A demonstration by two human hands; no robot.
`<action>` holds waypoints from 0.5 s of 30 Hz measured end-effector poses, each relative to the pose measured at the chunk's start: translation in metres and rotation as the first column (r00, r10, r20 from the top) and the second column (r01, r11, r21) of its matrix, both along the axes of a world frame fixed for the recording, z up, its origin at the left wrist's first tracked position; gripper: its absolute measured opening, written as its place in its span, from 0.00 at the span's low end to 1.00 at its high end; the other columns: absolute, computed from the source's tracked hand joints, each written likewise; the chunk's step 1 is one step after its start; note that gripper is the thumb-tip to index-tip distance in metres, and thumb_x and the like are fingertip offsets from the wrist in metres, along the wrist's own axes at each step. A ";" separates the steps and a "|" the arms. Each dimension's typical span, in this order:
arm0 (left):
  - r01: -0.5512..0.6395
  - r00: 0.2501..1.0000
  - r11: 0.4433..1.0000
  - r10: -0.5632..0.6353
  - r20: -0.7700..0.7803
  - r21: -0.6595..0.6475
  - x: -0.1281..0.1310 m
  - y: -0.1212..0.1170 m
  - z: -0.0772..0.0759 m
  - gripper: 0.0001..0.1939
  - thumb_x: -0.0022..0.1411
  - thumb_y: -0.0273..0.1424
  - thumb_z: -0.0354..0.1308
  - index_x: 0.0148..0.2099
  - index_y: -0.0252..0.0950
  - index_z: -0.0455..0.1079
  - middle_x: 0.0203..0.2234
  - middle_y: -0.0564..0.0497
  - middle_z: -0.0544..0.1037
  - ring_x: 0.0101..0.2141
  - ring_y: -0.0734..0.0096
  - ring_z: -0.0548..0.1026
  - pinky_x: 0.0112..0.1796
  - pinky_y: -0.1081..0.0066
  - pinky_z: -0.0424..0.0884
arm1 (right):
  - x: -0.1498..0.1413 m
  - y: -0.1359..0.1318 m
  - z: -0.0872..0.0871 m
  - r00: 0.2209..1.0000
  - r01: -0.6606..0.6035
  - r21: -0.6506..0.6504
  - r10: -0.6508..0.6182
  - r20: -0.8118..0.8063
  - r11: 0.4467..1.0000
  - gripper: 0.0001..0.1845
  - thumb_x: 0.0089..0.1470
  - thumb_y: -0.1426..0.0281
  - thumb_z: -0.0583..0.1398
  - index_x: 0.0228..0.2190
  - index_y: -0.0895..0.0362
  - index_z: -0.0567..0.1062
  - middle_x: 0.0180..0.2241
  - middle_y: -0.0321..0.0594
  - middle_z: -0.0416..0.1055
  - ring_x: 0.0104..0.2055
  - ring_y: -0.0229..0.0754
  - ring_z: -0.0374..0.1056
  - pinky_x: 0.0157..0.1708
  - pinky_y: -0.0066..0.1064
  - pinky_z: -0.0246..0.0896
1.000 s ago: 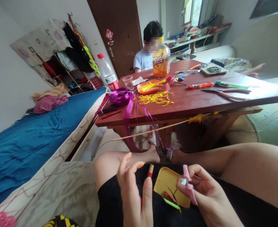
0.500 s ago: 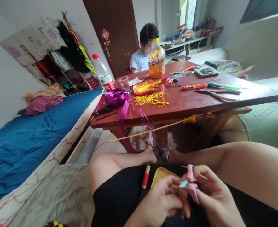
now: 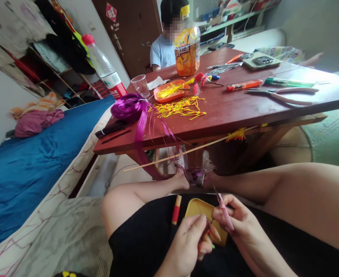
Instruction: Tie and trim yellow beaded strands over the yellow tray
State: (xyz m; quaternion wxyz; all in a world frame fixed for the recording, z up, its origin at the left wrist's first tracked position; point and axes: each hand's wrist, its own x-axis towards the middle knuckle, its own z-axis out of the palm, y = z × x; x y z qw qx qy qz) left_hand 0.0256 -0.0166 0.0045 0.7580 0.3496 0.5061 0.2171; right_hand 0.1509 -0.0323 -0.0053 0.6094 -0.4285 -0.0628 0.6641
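Note:
My right hand [image 3: 240, 225] grips a small pink tool [image 3: 224, 213] that points up and away from me. My left hand [image 3: 191, 240] is closed in a pinch beside it, over a yellow tray [image 3: 196, 209] resting on my lap; what the fingers pinch is too small to name. A red and tan thread spool [image 3: 175, 209] lies on my black shorts left of the tray. Both hands nearly touch above the tray.
A red wooden table [image 3: 233, 111] ahead holds yellow strands [image 3: 181, 108], an orange dish [image 3: 169, 91], purple fibre [image 3: 130, 109], pliers [image 3: 281, 95], bottles [image 3: 186, 44] and a cup [image 3: 140, 85]. Another person [image 3: 165, 42] sits behind it. A blue bed [image 3: 28, 161] lies left. A thin stick [image 3: 186, 154] hangs under the table.
My left hand moved right from the spool to meet my right hand over the yellow tray. The pink tool turned more upright. The view tilted down and closer to the table.

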 end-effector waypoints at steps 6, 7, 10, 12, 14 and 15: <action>-0.009 1.000 0.999 0.008 -0.002 -0.042 0.002 0.004 -0.005 0.21 0.52 0.47 0.55 0.25 0.32 0.65 0.10 0.60 0.58 0.14 0.83 0.51 0.17 0.76 0.41 | 0.002 0.007 -0.009 0.999 -0.016 -0.017 0.015 -0.049 1.000 0.22 0.32 0.71 0.71 0.24 0.57 0.64 0.15 0.26 0.62 0.15 0.24 0.45 0.16 0.16 0.39; -0.002 1.000 0.999 0.002 -0.012 -0.039 0.002 0.005 -0.006 0.21 0.52 0.48 0.55 0.25 0.32 0.66 0.10 0.59 0.59 0.13 0.83 0.52 0.17 0.75 0.41 | 0.002 0.007 -0.011 0.998 -0.021 -0.017 0.020 -0.055 1.000 0.22 0.32 0.71 0.71 0.24 0.57 0.64 0.15 0.26 0.62 0.15 0.24 0.45 0.16 0.16 0.39; 0.020 0.999 1.000 -0.021 -0.036 -0.018 0.001 0.005 -0.009 0.23 0.52 0.48 0.54 0.24 0.31 0.66 0.10 0.58 0.60 0.13 0.83 0.52 0.17 0.75 0.42 | 0.004 0.009 -0.017 0.997 -0.037 -0.024 0.036 -0.062 0.999 0.22 0.32 0.71 0.71 0.24 0.56 0.63 0.15 0.26 0.62 0.15 0.24 0.44 0.16 0.16 0.40; 0.032 0.999 0.999 -0.032 -0.011 -0.030 0.001 0.005 -0.012 0.23 0.52 0.49 0.55 0.23 0.32 0.64 0.09 0.60 0.57 0.13 0.84 0.50 0.17 0.75 0.41 | 0.005 0.011 -0.020 0.998 -0.038 -0.026 0.037 -0.053 0.999 0.21 0.33 0.71 0.71 0.24 0.56 0.63 0.16 0.26 0.63 0.16 0.25 0.44 0.16 0.16 0.39; 0.020 0.999 0.997 -0.017 0.044 -0.068 0.001 0.004 -0.016 0.23 0.50 0.50 0.57 0.22 0.34 0.61 0.09 0.63 0.53 0.12 0.85 0.46 0.17 0.75 0.40 | 0.005 0.012 -0.023 0.999 -0.033 -0.025 0.032 -0.035 0.999 0.21 0.34 0.71 0.71 0.25 0.57 0.64 0.16 0.27 0.64 0.16 0.25 0.45 0.16 0.16 0.39; -0.003 0.998 0.997 0.007 0.060 -0.078 0.002 0.004 -0.018 0.24 0.49 0.51 0.57 0.22 0.34 0.60 0.09 0.63 0.53 0.12 0.86 0.45 0.17 0.75 0.39 | 0.004 0.012 -0.023 0.999 -0.035 -0.026 0.034 -0.026 0.999 0.20 0.34 0.72 0.71 0.24 0.57 0.64 0.16 0.27 0.64 0.16 0.25 0.47 0.16 0.16 0.39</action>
